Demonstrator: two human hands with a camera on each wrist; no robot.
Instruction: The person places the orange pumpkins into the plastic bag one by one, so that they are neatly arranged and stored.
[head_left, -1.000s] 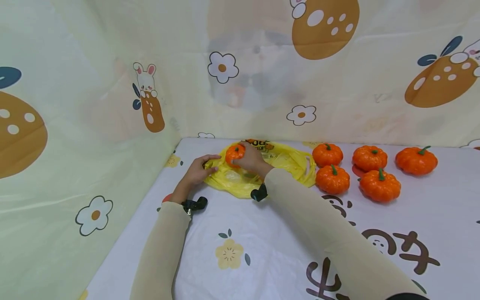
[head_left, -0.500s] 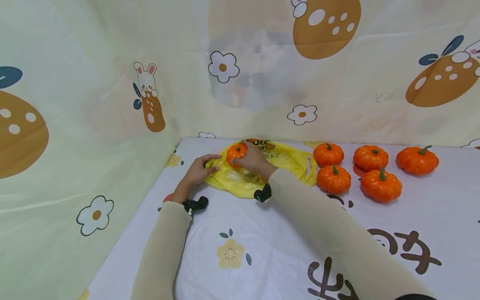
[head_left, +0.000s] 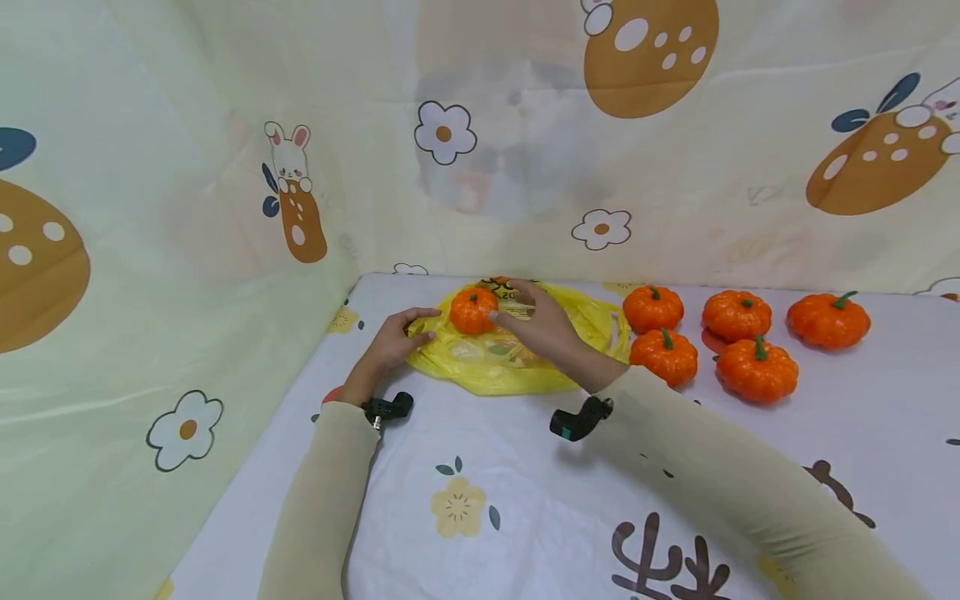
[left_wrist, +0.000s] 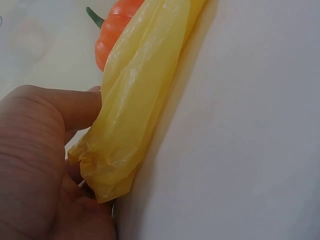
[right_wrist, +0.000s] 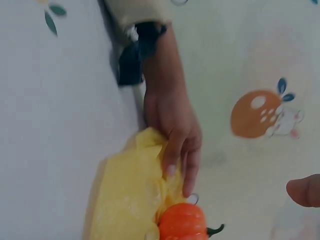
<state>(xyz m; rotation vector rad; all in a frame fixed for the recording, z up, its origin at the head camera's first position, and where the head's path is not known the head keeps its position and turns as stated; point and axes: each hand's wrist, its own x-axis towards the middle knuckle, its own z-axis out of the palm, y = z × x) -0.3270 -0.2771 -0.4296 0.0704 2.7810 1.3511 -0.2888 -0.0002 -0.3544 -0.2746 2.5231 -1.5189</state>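
Observation:
A small orange pumpkin [head_left: 474, 311] with a green stem sits at the left part of a crumpled yellow plastic bag [head_left: 487, 379]. In the left wrist view, the bag's edge hides part of this pumpkin [left_wrist: 112, 32]. My left hand [head_left: 390, 342] holds the bag's left edge, thumb and fingers on either side; some fingertips are hidden behind the plastic. Just right of the pumpkin, my right hand [head_left: 546, 329] hovers over the bag with thumb and fingers spread and nothing held. Only a fingertip of my right hand [right_wrist: 305, 191] shows in the right wrist view.
Several more orange pumpkins stand right of the bag, among them a front one [head_left: 759, 371] and a far-right one [head_left: 828, 321]. A printed curtain [head_left: 525, 183] rises behind the white tablecloth [head_left: 420, 500] and along its left side.
My right hand has let go of the pumpkin and drawn away to the right, its fingers spreading. The pumpkin stays on the bag. My left hand keeps its place.

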